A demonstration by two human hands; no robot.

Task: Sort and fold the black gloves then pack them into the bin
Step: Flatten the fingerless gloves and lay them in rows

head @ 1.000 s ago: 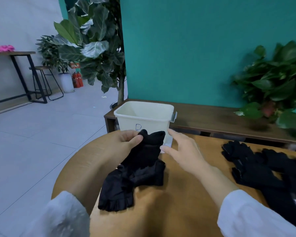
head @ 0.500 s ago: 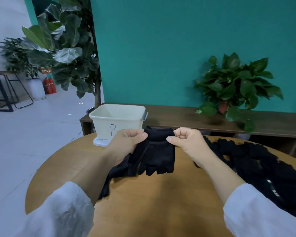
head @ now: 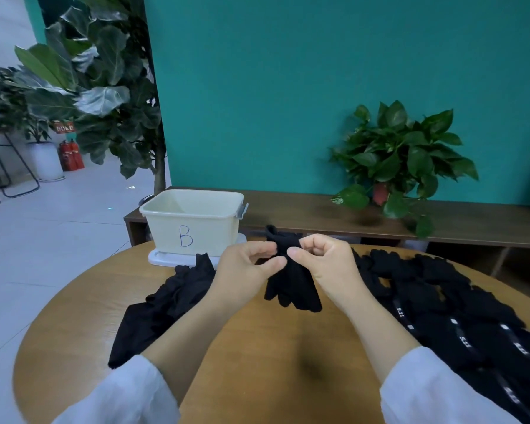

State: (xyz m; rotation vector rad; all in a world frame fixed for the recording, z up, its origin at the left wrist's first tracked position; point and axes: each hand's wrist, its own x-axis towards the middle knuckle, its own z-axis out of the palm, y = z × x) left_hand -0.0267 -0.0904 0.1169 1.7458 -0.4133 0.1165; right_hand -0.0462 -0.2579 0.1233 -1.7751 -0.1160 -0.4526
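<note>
My left hand [head: 248, 264] and right hand [head: 325, 261] are both pinched on the cuff end of one black glove [head: 291, 286], thumb against forefinger on each side, holding it up above the round wooden table [head: 257, 362] so its short fingers hang toward me. The cream bin [head: 193, 221] marked B stands at the far left edge of the table on its lid, and from here I can see nothing in it. Another dark piece [head: 166, 304] lies flat on the near left, and the unsorted pile of gloves [head: 459, 307] spreads along the right side. What worries me is the grip: two fingertip pinches so close together give little control of the limp cloth, so I judge the glove could twist or bunch as I lay it down and the fold would come out crooked. If one pinch slips, it may drop onto the pile at right and be lost among identical gloves. The bin also sits near the table edge, and a careless push while packing might shift it off.
</note>
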